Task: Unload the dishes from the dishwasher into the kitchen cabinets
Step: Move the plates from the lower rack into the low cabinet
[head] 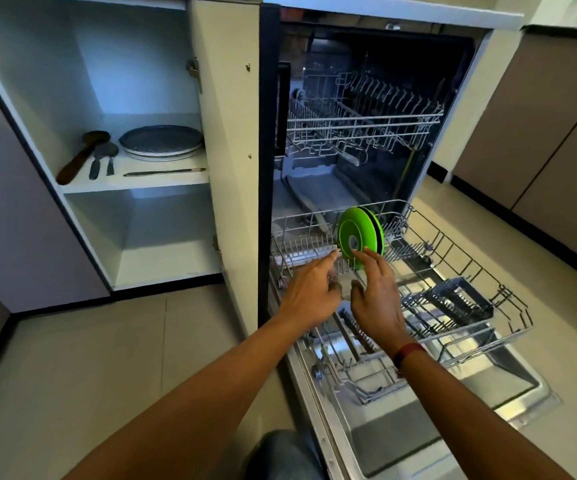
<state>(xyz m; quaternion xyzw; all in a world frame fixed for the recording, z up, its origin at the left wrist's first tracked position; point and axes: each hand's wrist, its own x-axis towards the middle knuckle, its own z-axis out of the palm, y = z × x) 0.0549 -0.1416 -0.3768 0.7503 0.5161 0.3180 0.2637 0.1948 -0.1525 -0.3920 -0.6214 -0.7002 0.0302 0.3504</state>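
Two green plates (359, 233) stand on edge in the pulled-out lower rack (453, 258) of the open dishwasher. My right hand (377, 292) reaches toward the front plate, its fingertips touching the plate's lower face. My left hand (311, 292) is beside it, forefinger stretched to the plate's left edge, the other fingers curled over the rack tines. Neither hand holds anything. To the left, the open cabinet shelf (134, 181) holds a stack of plates (162, 142).
On that shelf also lie a wooden ladle (79, 157), two small utensils (101, 161) and a knife (164, 172). The upper dishwasher rack (363, 123) holds nothing. A dark cutlery basket (460, 303) sits in the lower rack. The cabinet door (224, 133) stands open between cabinet and dishwasher.
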